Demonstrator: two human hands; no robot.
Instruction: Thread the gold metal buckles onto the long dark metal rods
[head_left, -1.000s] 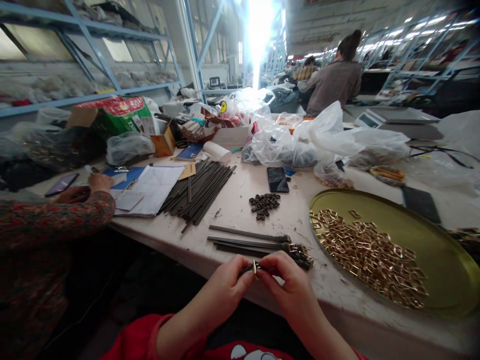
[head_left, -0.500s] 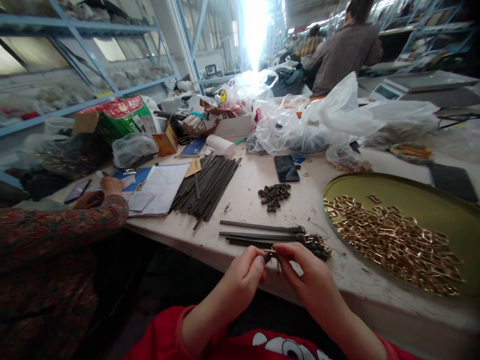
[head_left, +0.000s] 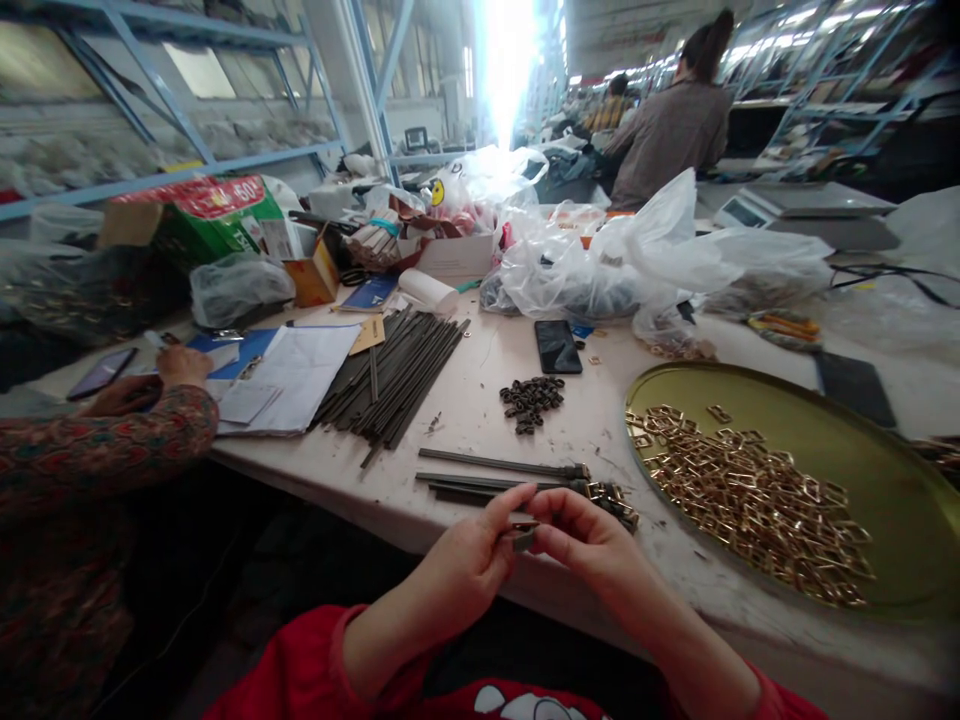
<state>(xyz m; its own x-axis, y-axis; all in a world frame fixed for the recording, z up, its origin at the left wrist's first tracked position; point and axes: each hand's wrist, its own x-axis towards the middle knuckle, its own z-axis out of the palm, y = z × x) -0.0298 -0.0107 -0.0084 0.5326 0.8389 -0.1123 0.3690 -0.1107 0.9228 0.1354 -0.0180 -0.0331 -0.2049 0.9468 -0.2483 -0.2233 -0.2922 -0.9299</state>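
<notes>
On my feed from the head camera, a co-worker's patterned sleeve (head_left: 97, 450) enters at the left edge of a white workbench (head_left: 480, 440), the co-worker's hand (head_left: 180, 368) lying just beside a smartphone (head_left: 101, 373) and near a sheaf of papers (head_left: 289, 375). Next along lies a bundle of dark metal rods (head_left: 390, 375), a loose heap of small dark fittings (head_left: 531, 403) beyond it. A second phone (head_left: 558, 347) sits face up past the heap, below plastic bags (head_left: 570, 280).

At the bench's near edge, I see the wearer's left hand (head_left: 457, 570) and right hand (head_left: 585, 540) drawn close together, fingers curled, pinching a small dark metal piece (head_left: 524, 535) between them. The piece sits in the air above the bench edge, in the gap between the hands. Just beyond the hands lie three long rods (head_left: 502, 468), with small fittings on their ends. Red sleeves (head_left: 300, 660) show below.

To the right, a round brass-coloured tray (head_left: 885, 490) holds a scattered layer of gold rectangular buckles (head_left: 750, 505). A digital scale (head_left: 806, 205) stands farther back, and a co-worker (head_left: 671, 135) sits beyond the bags, back turned.
</notes>
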